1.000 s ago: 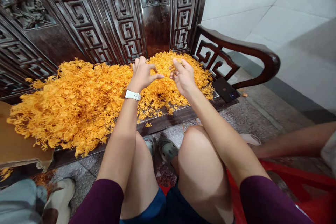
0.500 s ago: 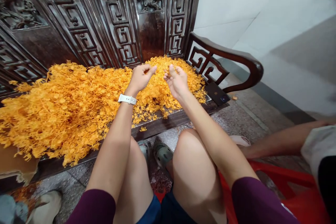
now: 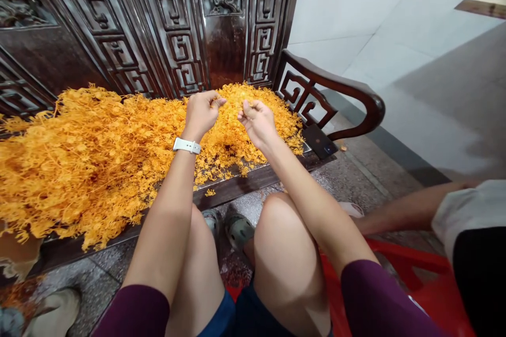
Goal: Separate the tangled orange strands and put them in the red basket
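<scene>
Small orange plastic-looking pieces form a long heap (image 3: 114, 152) along a dark wooden bench (image 3: 241, 181). Over the right part of this heap, my left hand (image 3: 201, 110), with a white watch (image 3: 186, 146) on its wrist, has thumb and fingertips pressed together. My right hand (image 3: 258, 122) is a short way to its right, thumb against the curled fingers. The two hands do not touch. Whatever either pinch holds is too small to make out against the orange pieces.
A black phone (image 3: 319, 142) lies at the bench's right end, beside the curved armrest (image 3: 367, 108). The carved backrest (image 3: 225, 50) stands behind. Another person's arm (image 3: 411, 208) reaches in from the right above a red plastic stool (image 3: 438, 295). Torn cardboard (image 3: 19, 253) is at lower left.
The whole view has shifted slightly, so the scene sits further left. My left thumb and fingers have come closer together, and my right fingers have curled in more.
</scene>
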`<action>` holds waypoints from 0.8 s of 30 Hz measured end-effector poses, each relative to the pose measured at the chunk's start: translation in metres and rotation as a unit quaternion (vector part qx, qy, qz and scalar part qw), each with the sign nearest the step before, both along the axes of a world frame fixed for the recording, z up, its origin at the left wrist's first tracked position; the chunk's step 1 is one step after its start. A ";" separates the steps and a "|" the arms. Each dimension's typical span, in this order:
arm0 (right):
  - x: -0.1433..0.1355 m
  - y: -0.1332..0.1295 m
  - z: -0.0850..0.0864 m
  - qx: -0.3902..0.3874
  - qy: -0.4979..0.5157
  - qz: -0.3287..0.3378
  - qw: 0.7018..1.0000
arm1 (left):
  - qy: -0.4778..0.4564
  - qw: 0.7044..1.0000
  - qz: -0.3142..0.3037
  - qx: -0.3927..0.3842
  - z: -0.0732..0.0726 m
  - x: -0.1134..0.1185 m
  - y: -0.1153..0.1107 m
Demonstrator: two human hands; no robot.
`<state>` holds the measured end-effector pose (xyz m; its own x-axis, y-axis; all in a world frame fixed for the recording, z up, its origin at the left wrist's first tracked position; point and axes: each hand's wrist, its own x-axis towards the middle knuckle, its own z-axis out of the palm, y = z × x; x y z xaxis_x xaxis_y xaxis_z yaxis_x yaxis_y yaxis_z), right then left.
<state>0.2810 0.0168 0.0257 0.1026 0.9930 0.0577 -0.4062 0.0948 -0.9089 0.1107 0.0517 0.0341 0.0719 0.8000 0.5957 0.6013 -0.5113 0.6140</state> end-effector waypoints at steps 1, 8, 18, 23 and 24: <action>-0.005 -0.002 0.001 -0.003 -0.008 0.016 1.000 | -0.003 1.000 0.016 0.002 0.001 -0.001 0.000; -0.035 -0.039 0.017 -0.002 -0.072 0.178 0.981 | -0.094 0.987 0.128 -0.010 -0.011 -0.034 0.020; -0.003 -0.012 0.013 -0.054 0.007 0.070 0.996 | -0.080 0.985 0.152 0.000 -0.017 -0.066 0.021; 0.013 0.010 -0.011 -0.194 0.017 0.052 0.979 | -0.003 0.998 0.066 0.010 -0.006 -0.037 0.010; 0.013 0.009 -0.012 -0.190 0.018 0.042 0.981 | 0.018 0.999 0.050 0.009 -0.004 -0.032 0.008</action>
<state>0.2937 0.0255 0.0135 0.0150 0.9472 -0.3204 -0.4299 -0.2832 -0.8573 0.0783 0.0601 0.0296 0.0133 0.7931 0.6090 0.6709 -0.4586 0.5826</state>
